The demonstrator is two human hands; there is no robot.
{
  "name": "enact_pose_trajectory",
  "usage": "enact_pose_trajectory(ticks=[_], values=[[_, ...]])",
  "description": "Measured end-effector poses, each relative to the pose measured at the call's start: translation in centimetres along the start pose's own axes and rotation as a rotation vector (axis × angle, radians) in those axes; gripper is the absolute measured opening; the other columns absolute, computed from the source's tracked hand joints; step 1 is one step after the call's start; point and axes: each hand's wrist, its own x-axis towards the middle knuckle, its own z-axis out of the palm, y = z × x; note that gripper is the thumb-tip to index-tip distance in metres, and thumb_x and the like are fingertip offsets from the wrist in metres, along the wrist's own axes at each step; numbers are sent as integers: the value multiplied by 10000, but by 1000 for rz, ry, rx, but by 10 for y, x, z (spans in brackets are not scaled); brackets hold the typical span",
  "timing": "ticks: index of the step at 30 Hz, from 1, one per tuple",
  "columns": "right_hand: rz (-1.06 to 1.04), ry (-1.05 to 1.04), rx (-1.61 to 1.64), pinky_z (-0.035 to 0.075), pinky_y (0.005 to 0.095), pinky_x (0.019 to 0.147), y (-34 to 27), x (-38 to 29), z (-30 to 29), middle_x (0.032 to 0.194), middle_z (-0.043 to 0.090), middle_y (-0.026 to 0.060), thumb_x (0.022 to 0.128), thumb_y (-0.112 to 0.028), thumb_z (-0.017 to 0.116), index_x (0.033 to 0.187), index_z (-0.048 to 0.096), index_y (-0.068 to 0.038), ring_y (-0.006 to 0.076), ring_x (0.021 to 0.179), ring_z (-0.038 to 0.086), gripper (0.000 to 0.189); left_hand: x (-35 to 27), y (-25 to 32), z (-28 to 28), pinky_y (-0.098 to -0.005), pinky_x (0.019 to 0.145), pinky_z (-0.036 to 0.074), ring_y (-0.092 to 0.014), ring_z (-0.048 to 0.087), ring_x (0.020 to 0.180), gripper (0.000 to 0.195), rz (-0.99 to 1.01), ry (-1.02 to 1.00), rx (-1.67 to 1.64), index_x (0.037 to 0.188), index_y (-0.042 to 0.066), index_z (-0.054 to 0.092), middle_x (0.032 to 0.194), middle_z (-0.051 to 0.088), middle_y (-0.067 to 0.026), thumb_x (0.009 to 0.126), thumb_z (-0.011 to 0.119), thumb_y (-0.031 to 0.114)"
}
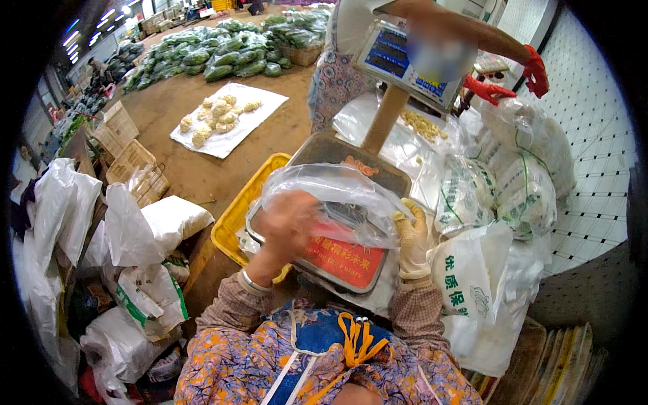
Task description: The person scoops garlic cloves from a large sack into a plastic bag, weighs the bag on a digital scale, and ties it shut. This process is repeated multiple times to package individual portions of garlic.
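Observation:
A clear plastic bag (329, 185) is stretched between my two hands above the platform scale's tray (349, 263), which is partly red with writing. Bare and blurred by motion, my left hand (288, 233) grips the bag's left side. My right hand (412, 238), in a pale glove, pinches its right edge. The scale's display (390, 53) rises on a post beyond the tray. A yellow plastic crate (228, 228) is just left of the scale. To the right lie plastic bags (466, 192) of packed goods, some tied with green string.
A person in red gloves (536, 71) stands across the scale. Peeled pale pieces (422, 124) lie on plastic sheeting behind it. Further off, pale bundles (220, 114) rest on a white sheet, near piles of bagged green vegetables (228, 55). White sacks (174, 223) and wooden crates (134, 167) are left.

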Motion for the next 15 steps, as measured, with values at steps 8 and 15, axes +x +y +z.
enact_pose_trajectory(ticks=[8, 15], values=[[-491, 81, -352, 432, 362, 847, -67, -25, 23, 1094, 558, 143, 824, -153, 590, 1184, 471, -23, 280, 995, 538, 401, -35, -18, 58, -500, 889, 336, -296, 438, 1063, 223, 188, -629, 245, 871, 172, 622, 1033, 539, -67, 695, 628, 309], [-446, -418, -968, 411, 345, 879, -23, 52, 83, 1135, 534, 200, 829, -272, 595, 1154, 495, 1, 306, 1057, 515, 436, -25, -6, 60, -462, 768, 409, -311, 498, 968, 296, 202, -980, 169, 956, 117, 583, 1002, 538, -105, 737, 584, 318]])
